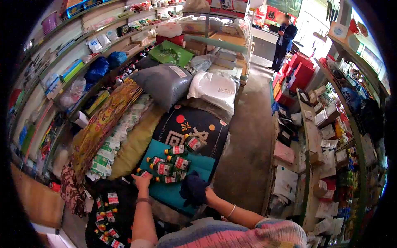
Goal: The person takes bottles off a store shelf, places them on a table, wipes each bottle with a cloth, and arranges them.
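Several small dark bottles with red and white labels (163, 168) lie on a teal cloth (202, 165) over a black patterned mat (217, 129). My left hand (142, 180) is closed around one bottle at the group's left edge. On the right, my right hand (197, 191) is wrapped in or covered by a dark blue cloth (191, 187), close to the lowest bottles; its fingers are hidden. More such bottles (112, 198) lie in a black bag (93, 221) at the lower left.
A grey package (163, 82) and a white sack (213, 89) lie beyond the mat. Rolled fabric (109, 111) runs along the left. Stocked shelves (308, 136) flank an aisle (248, 124), with a person (284, 39) standing at its far end.
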A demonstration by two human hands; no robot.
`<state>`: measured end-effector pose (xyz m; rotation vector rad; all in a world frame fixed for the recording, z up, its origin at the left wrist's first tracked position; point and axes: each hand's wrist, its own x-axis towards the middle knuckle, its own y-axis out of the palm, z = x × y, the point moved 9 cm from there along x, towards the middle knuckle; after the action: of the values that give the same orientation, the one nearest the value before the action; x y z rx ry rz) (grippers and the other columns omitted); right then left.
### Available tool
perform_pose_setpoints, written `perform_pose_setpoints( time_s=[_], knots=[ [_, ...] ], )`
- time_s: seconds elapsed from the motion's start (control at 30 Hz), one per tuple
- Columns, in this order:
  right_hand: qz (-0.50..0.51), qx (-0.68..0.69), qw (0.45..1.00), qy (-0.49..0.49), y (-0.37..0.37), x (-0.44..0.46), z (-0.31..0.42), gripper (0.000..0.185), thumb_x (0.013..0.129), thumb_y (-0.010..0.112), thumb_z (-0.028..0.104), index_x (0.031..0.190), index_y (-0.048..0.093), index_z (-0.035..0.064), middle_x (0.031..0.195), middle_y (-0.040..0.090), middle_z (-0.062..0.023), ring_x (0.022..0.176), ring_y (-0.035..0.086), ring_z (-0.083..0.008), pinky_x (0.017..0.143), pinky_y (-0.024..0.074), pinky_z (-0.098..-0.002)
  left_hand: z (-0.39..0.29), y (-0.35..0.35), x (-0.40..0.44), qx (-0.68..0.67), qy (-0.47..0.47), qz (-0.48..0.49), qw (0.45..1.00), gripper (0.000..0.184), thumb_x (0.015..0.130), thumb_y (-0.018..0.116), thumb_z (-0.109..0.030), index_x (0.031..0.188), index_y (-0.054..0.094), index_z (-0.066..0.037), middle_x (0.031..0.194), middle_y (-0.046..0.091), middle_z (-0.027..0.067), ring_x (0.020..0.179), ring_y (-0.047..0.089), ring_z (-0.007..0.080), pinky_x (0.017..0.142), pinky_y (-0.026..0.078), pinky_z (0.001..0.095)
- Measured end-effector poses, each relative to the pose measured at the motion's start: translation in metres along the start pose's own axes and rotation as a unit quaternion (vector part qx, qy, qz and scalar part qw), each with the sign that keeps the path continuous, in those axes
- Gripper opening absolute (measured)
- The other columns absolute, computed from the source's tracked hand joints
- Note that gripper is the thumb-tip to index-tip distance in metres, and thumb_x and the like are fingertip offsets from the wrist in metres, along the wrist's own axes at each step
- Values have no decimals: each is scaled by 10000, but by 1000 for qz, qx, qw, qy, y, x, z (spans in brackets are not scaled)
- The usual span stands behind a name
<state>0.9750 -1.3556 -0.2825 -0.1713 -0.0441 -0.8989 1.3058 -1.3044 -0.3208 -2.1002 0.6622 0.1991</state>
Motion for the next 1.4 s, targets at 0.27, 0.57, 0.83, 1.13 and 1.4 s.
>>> perform_pose_setpoints(
  time_s=[0.27,0.57,0.83,1.13,1.4],
  knots=[
    [32,-110,993,21,13,4,41,404,889,505,171,1266,462,34,1253,520,-75,1142,474,-193,989,353,-320,39,-25,-24,-114,64,-34,991,705,571,787,-107,1185,465,18,1066,589,164,934,590,278,804,475,360],
    [112,261,958,-34,44,30,116,356,835,531,56,1190,512,34,1189,553,-95,1074,521,-223,937,400,-340,14,-47,-182,-492,86,317,807,423,631,666,43,1041,562,26,899,624,101,756,614,198,665,493,316],
    [143,-90,967,-193,72,19,155,376,703,614,27,1075,561,41,981,603,-166,964,570,-335,849,445,-374,10,-50,-245,-450,54,382,805,422,607,719,-36,996,573,37,886,629,112,784,623,218,668,496,331],
    [64,-42,994,-79,58,28,141,216,718,615,45,933,619,45,857,649,-155,796,621,-265,716,479,-374,-56,-103,-283,-39,471,18,881,463,672,732,-257,1030,585,-1,909,621,189,882,582,353,793,444,402],
    [-13,167,983,-79,37,55,158,244,823,514,-7,1044,613,26,1049,636,-76,948,592,-189,862,454,-323,-45,-86,-260,-348,238,250,872,394,965,398,-290,1205,509,2,872,595,48,689,553,117,605,462,260]
  ],
)
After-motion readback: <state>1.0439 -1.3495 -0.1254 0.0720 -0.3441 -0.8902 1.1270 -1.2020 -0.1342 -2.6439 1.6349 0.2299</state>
